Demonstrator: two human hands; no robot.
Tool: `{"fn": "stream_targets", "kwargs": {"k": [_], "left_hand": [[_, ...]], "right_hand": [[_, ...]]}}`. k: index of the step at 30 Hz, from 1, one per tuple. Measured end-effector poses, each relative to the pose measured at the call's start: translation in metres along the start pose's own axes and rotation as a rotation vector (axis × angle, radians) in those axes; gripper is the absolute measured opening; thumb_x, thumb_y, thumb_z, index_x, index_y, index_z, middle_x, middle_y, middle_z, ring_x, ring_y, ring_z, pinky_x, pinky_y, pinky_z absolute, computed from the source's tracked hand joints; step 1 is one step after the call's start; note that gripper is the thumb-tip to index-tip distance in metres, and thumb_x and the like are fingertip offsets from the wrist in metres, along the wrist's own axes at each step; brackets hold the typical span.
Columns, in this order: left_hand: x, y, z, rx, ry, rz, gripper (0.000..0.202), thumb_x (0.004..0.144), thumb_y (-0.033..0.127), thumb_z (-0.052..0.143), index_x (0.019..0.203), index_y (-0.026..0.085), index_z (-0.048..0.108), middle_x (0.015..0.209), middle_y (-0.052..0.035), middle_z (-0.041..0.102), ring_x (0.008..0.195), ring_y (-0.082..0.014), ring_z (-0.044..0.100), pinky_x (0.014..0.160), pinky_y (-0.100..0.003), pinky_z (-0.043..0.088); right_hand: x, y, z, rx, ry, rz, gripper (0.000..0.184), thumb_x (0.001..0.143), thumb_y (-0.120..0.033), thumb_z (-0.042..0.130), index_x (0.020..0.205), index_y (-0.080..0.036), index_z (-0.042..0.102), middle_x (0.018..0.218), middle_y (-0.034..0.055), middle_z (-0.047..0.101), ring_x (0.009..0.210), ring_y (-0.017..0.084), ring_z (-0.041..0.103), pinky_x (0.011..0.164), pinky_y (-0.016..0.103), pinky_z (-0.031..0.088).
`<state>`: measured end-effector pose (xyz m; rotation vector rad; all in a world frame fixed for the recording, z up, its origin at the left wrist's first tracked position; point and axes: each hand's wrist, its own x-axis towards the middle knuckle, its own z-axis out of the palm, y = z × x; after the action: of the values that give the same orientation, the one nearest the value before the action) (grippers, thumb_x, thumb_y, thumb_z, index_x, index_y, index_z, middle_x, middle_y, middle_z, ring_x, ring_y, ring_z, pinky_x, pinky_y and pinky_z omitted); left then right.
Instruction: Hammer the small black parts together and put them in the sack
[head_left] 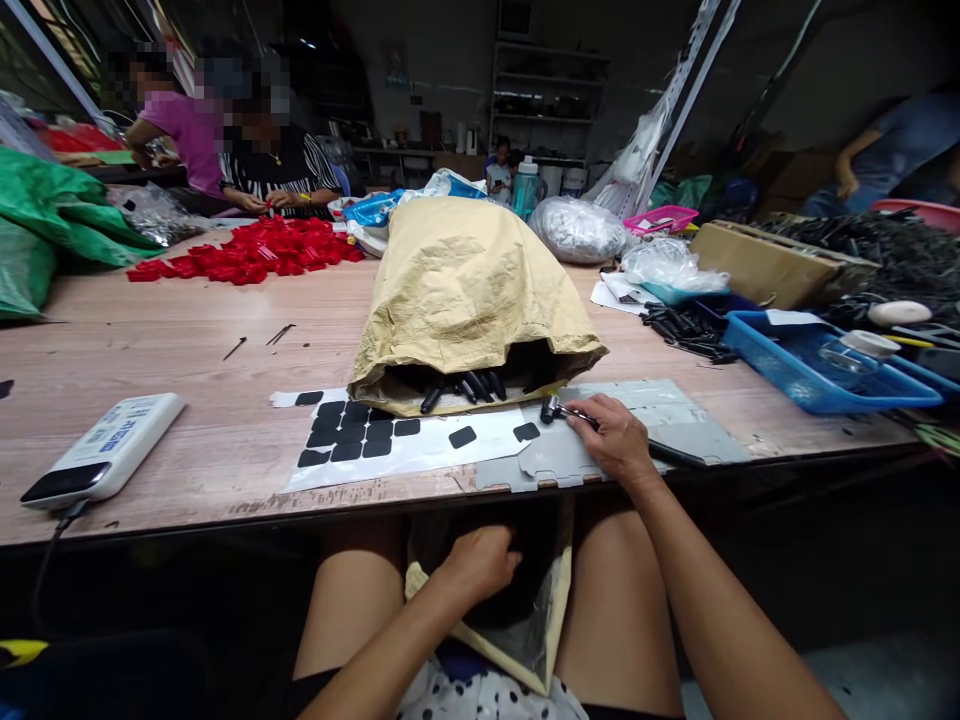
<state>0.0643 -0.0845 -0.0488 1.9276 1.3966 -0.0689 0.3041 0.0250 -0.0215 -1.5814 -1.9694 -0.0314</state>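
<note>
My right hand (616,437) rests on a grey metal plate (667,420) at the table's front edge, its fingers pinched on a small black and silver tool (559,409). Below the table edge, my left hand (478,563) reaches into an open tan paper bag (541,640) held between my knees, fingers curled inside it. What they hold is hidden. A white backing sheet (420,450) with several black square pads (352,432) lies left of the plate. Behind it a large tan sack (465,280) lies open, with black cylindrical parts (469,388) spilling from its mouth.
A white power bank (105,447) with a cable sits at the front left. Blue trays (817,365) and black parts fill the right side. Red parts (255,250) are heaped at the far left, where two people sit working. Another person bends at the far right.
</note>
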Motion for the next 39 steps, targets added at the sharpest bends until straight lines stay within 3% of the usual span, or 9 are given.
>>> {"fn": "stream_targets", "kwargs": {"k": [2, 4, 6, 7, 9, 12, 15, 39], "left_hand": [[-0.012, 0.003, -0.021, -0.064, 0.105, 0.143, 0.022, 0.093, 0.04, 0.061, 0.106, 0.027, 0.072, 0.093, -0.0012, 0.074, 0.086, -0.0183, 0.068, 0.074, -0.027, 0.05], [-0.015, 0.003, -0.054, -0.126, 0.361, 0.23, 0.031, 0.097, 0.044, 0.05, 0.092, 0.025, 0.073, 0.075, 0.0008, 0.07, 0.069, -0.0148, 0.064, 0.063, -0.025, 0.045], [-0.009, -0.005, -0.089, -0.078, 0.794, 0.083, 0.027, 0.096, 0.04, 0.05, 0.096, 0.023, 0.071, 0.078, -0.0007, 0.069, 0.071, -0.0157, 0.063, 0.067, -0.027, 0.045], [-0.002, -0.011, -0.105, -0.019, 0.941, -0.003, 0.025, 0.093, 0.039, 0.054, 0.1, 0.022, 0.071, 0.083, -0.0025, 0.07, 0.076, -0.0176, 0.064, 0.07, -0.028, 0.046], [0.015, -0.027, -0.126, 0.088, 1.084, -0.159, 0.027, 0.088, 0.04, 0.06, 0.104, 0.02, 0.069, 0.098, -0.0078, 0.068, 0.088, -0.0229, 0.065, 0.076, -0.032, 0.048], [0.037, -0.049, -0.134, 0.156, 1.025, -0.265, 0.03, 0.086, 0.043, 0.061, 0.104, 0.02, 0.068, 0.106, -0.0109, 0.066, 0.098, -0.0282, 0.064, 0.079, -0.035, 0.051], [0.045, -0.06, -0.127, 0.176, 1.018, -0.262, 0.028, 0.09, 0.042, 0.055, 0.102, 0.02, 0.068, 0.105, -0.0103, 0.066, 0.1, -0.0283, 0.065, 0.082, -0.036, 0.052], [0.037, -0.062, -0.122, 0.102, 1.023, -0.183, 0.019, 0.088, 0.036, 0.057, 0.096, 0.023, 0.067, 0.105, -0.0086, 0.065, 0.104, -0.0274, 0.061, 0.083, -0.036, 0.05]], "right_hand": [[0.0, 0.001, 0.001, 0.002, 0.004, 0.0, 0.02, 0.09, -0.035, 0.059, 0.104, -0.032, 0.073, 0.093, -0.0002, 0.069, 0.093, 0.019, 0.062, 0.08, 0.032, 0.045], [0.0, 0.001, 0.001, 0.005, 0.005, -0.004, 0.02, 0.089, -0.035, 0.059, 0.104, -0.032, 0.073, 0.093, 0.0001, 0.069, 0.093, 0.019, 0.061, 0.08, 0.032, 0.045], [0.0, 0.001, 0.001, 0.006, 0.006, -0.006, 0.02, 0.089, -0.035, 0.059, 0.104, -0.031, 0.073, 0.093, 0.0004, 0.069, 0.093, 0.019, 0.061, 0.08, 0.032, 0.045], [0.0, 0.001, 0.001, 0.004, 0.007, -0.004, 0.02, 0.089, -0.035, 0.059, 0.104, -0.031, 0.073, 0.093, 0.0005, 0.069, 0.093, 0.02, 0.061, 0.08, 0.032, 0.046], [0.0, 0.0, 0.0, -0.004, 0.009, 0.005, 0.021, 0.088, -0.034, 0.06, 0.104, -0.031, 0.073, 0.094, 0.0005, 0.069, 0.094, 0.02, 0.061, 0.08, 0.032, 0.045], [0.0, -0.001, -0.001, -0.01, 0.005, 0.02, 0.021, 0.088, -0.034, 0.06, 0.104, -0.032, 0.073, 0.095, 0.0003, 0.069, 0.094, 0.02, 0.061, 0.079, 0.032, 0.045], [0.001, -0.002, -0.001, -0.008, -0.002, 0.032, 0.022, 0.088, -0.035, 0.06, 0.105, -0.032, 0.074, 0.096, 0.0003, 0.069, 0.093, 0.019, 0.061, 0.078, 0.032, 0.045], [-0.001, -0.009, -0.004, -0.117, -0.02, 0.029, 0.025, 0.089, -0.038, 0.056, 0.104, -0.029, 0.073, 0.092, 0.0022, 0.065, 0.087, 0.019, 0.058, 0.074, 0.031, 0.044]]}}
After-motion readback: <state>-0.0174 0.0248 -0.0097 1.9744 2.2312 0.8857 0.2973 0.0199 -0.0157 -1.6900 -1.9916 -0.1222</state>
